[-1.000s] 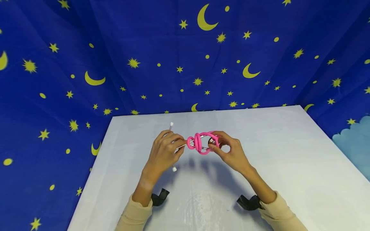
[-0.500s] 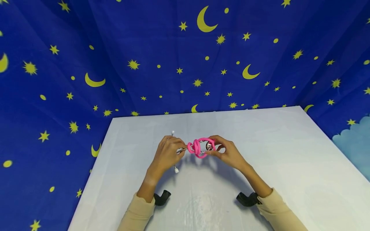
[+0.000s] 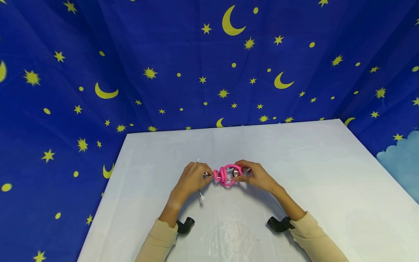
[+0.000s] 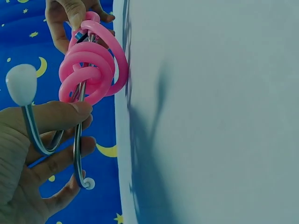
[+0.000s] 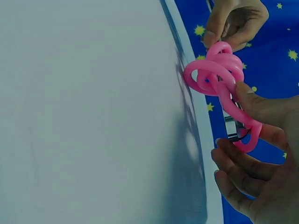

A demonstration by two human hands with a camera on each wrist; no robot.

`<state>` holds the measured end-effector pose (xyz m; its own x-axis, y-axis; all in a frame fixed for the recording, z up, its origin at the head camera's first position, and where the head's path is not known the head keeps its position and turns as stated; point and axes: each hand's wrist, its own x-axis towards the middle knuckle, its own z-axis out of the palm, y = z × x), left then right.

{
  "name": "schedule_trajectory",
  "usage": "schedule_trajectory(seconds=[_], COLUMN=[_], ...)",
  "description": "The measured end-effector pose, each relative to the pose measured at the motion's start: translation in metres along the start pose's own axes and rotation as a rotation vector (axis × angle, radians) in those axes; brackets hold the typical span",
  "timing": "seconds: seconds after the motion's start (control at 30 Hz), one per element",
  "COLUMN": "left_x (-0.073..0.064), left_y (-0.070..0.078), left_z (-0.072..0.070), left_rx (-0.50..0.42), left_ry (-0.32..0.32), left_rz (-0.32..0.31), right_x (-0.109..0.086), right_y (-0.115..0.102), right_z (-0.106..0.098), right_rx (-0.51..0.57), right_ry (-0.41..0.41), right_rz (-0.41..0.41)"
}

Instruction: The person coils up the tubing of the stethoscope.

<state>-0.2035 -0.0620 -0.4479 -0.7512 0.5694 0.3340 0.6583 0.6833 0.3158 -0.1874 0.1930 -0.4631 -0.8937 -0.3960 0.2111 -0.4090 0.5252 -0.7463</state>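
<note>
A stethoscope with pink tubing (image 3: 223,175) is held above the table between both hands. Its tubing is coiled and looped around the metal ear tubes (image 4: 78,149). My left hand (image 3: 193,179) pinches those metal tubes just beside the coil, thumb on one side. White ear tips show past this hand, a large near one (image 4: 22,85) and a smaller one (image 4: 89,183). My right hand (image 3: 256,177) grips the far loop of pink tubing, thumb on top. The metal chest piece (image 5: 232,127) lies inside that loop, near the right fingertips, partly hidden by tubing.
A white table (image 3: 327,174) spreads beneath the hands. Behind and beside it hangs a blue cloth (image 3: 183,47) with yellow moons and stars. Black straps (image 3: 186,225) stick out at both wrists by the beige sleeves (image 3: 157,238).
Both hands have come down a little toward the person with the stethoscope, and the right hand has drawn slightly left. The grip of each hand looks the same.
</note>
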Motion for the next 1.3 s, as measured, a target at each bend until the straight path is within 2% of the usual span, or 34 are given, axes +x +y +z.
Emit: schedule_trajectory(seconds=[0.4, 0.63, 0.83, 0.97, 1.13, 1.3], left_x=[0.001, 0.003, 0.005, 0.004, 0.001, -0.004], left_y=[-0.001, 0.0, 0.002, 0.002, 0.003, 0.003], left_z=[0.003, 0.003, 0.004, 0.001, -0.005, -0.007], left_rx=[-0.11, -0.274, -0.279, -0.268, -0.207, -0.167], left_ry=[-0.112, -0.173, -0.122, -0.088, -0.069, -0.051], left_rz=[-0.067, -0.094, -0.037, -0.014, -0.033, -0.06], right_x=[-0.002, -0.004, -0.008, -0.005, 0.002, 0.005], right_y=[0.001, 0.009, 0.014, 0.015, 0.017, 0.018], right_z=[-0.001, -0.004, -0.007, -0.007, -0.007, -0.006], right_rx=[-0.016, -0.038, -0.051, -0.052, -0.081, -0.09], right_ry=[-0.037, -0.038, -0.047, -0.061, -0.082, -0.075], right_rz=[0.019, 0.032, 0.098, 0.111, 0.065, 0.058])
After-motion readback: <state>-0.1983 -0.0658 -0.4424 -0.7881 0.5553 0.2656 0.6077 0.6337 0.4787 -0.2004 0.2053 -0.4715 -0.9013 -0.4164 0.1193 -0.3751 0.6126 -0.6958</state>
